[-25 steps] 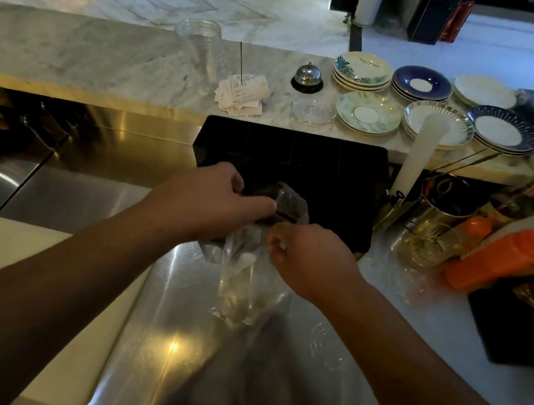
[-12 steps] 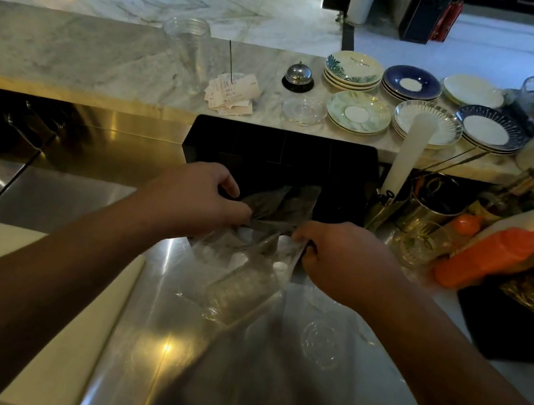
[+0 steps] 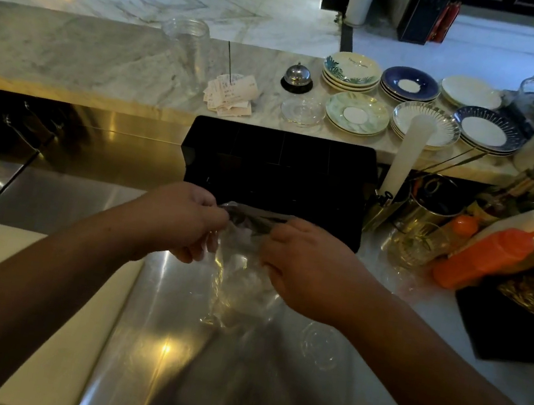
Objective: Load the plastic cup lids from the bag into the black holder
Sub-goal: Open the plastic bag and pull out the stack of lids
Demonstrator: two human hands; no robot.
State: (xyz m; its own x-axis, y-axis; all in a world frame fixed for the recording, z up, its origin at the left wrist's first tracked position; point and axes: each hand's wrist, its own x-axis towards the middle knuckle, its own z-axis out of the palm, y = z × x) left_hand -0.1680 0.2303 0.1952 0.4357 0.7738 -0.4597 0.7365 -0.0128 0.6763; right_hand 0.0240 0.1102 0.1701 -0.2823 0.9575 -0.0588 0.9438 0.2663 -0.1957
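A clear plastic bag (image 3: 237, 277) of stacked transparent cup lids hangs over the steel counter, right in front of the black holder (image 3: 278, 166). My left hand (image 3: 182, 224) pinches the bag's top edge on the left. My right hand (image 3: 304, 267) grips the same edge on the right. The bag's mouth is stretched flat between the two hands. One loose clear lid (image 3: 320, 345) lies on the counter under my right forearm. The holder's compartments look dark and I cannot make out anything inside them.
A white cutting board (image 3: 6, 267) lies at the left. Orange squeeze bottle (image 3: 482, 259), white bottle, metal cups and a glass crowd the right. On the marble ledge behind stand saucer stacks (image 3: 358, 115), a bell (image 3: 297, 75), a receipt spike (image 3: 230, 92) and a clear tumbler (image 3: 187, 44).
Both hands came closer together and lifted the bag's top edge, pulling its mouth flat. Half a second ago the mouth was spread wide open and the bag lay slanted.
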